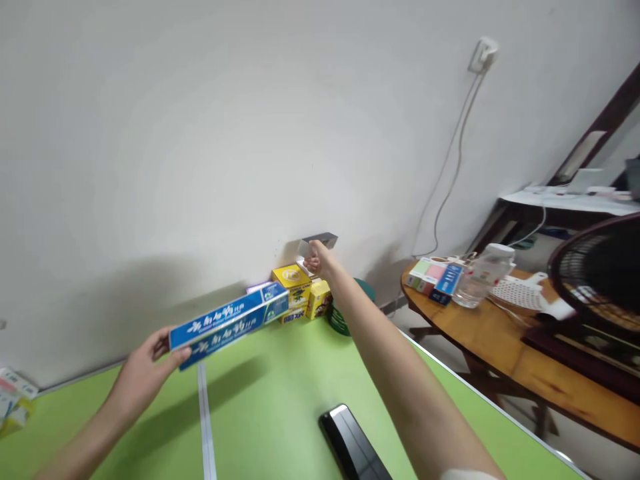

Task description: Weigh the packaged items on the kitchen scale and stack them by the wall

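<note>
My left hand (pixel 150 365) grips one end of a long blue toothpaste box (pixel 230 327), fingers on one side and thumb on the front. The box is tilted, raised over the green table (pixel 280 387) near the wall. My right hand (pixel 319 259) reaches to the back and is closed on a small dark grey box (pixel 324 240) above the stacked goods. Below it stand yellow boxes (pixel 291 275), a smaller yellow box (pixel 318 300) and a dark green round container (pixel 340 320), partly hidden by my right forearm.
A black glossy case (pixel 353 443) lies at the table's front. White-and-yellow packaging (pixel 14 397) sits at the left edge. At right, a wooden table (pixel 493 343) bears small boxes (pixel 435 280), a clear plastic jar (pixel 483 277) and a fan (pixel 600 273). A cord (pixel 459 157) hangs along the wall.
</note>
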Motion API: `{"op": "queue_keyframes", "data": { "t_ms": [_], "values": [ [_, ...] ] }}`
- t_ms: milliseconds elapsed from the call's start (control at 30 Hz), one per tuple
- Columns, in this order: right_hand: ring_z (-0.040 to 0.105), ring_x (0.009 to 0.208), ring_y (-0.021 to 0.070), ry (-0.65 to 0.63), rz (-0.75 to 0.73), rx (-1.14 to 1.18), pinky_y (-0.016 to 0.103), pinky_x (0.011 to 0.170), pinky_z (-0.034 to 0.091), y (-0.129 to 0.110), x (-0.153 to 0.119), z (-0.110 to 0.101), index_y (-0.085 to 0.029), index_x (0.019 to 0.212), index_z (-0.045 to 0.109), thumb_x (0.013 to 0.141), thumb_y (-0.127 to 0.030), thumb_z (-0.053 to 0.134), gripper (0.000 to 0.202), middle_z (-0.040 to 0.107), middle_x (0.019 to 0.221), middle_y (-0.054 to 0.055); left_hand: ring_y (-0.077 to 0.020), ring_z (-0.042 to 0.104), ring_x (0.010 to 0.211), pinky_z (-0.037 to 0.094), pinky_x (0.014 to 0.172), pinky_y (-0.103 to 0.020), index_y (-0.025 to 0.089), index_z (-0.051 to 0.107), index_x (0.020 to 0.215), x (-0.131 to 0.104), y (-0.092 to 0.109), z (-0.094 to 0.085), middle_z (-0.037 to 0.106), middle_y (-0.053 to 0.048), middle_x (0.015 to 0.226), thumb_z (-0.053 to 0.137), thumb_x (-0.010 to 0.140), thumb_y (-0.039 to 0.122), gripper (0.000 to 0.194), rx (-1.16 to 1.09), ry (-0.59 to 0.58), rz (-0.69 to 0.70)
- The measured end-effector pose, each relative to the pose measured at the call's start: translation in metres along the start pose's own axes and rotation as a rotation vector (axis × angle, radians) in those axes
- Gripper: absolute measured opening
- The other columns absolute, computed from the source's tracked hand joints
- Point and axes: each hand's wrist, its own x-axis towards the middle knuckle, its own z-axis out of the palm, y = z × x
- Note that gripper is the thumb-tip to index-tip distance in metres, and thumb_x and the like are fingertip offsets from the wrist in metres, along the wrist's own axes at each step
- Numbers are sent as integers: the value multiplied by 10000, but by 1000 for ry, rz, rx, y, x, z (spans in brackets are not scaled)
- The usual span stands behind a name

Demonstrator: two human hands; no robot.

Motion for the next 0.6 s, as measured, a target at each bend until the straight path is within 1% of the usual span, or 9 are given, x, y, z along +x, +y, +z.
{"op": "queue_keyframes", "data": {
  "t_ms": [33,100,167,233,300,400,500,567,600],
  "values": [
    [613,889,175,-23,7,-13,365,749,529,-5,-6,-7,-150,1131,541,895,-329,529,296,595,1091,68,-281,650,957,516,866,-434,196,647,954,7,12,14,704,-87,1027,759,537,369,465,-11,-18,40],
    [618,722,135,-56,2,-36,275,600,528,-16,-19,-20,-113,1053,558,901,-370,504,303,624,928,61,-253,665,901,527,831,-389,170,645,909,25,35,49,714,-86,978,750,542,302,404,-53,-14,137],
    [573,535,101,-89,-22,-54,191,426,453,-27,-32,-29,-87,925,565,896,-407,480,332,604,712,40,-235,672,848,532,781,-350,148,639,861,47,51,88,722,-84,905,718,568,250,320,-76,-5,205],
    [524,422,87,-124,-53,-69,155,330,372,-34,-42,-33,-99,819,549,885,-413,472,330,550,560,10,-228,671,827,526,744,-325,145,630,825,72,64,127,720,-84,872,692,592,232,256,-79,9,234],
    [513,380,85,-156,-78,-78,143,306,354,-36,-50,-34,-120,775,532,879,-404,468,309,523,496,-9,-231,667,814,516,718,-316,148,622,789,96,72,161,714,-86,849,687,597,237,221,-63,31,250],
    [530,374,92,-197,-98,-88,144,312,374,-29,-53,-30,-124,772,531,869,-393,479,290,536,482,-6,-239,657,823,498,714,-314,157,614,769,124,80,204,702,-86,845,694,590,250,217,-27,67,283],
    [564,411,110,-220,-107,-96,161,344,412,-13,-49,-17,-108,807,553,846,-383,513,281,563,505,11,-243,645,850,484,739,-320,162,619,790,137,81,235,696,-85,860,687,589,241,226,6,84,318],
    [603,468,144,-220,-110,-96,197,390,455,-1,-43,-5,-86,881,567,828,-367,532,288,594,546,38,-238,642,847,482,745,-322,164,624,799,141,79,250,696,-76,839,672,596,220,216,16,83,331],
    [624,508,166,-196,-119,-99,222,423,479,5,-40,1,-79,941,563,814,-358,545,307,618,585,54,-233,641,844,482,747,-320,165,626,803,143,77,256,696,-70,828,662,598,203,211,16,82,336]
  ]
}}
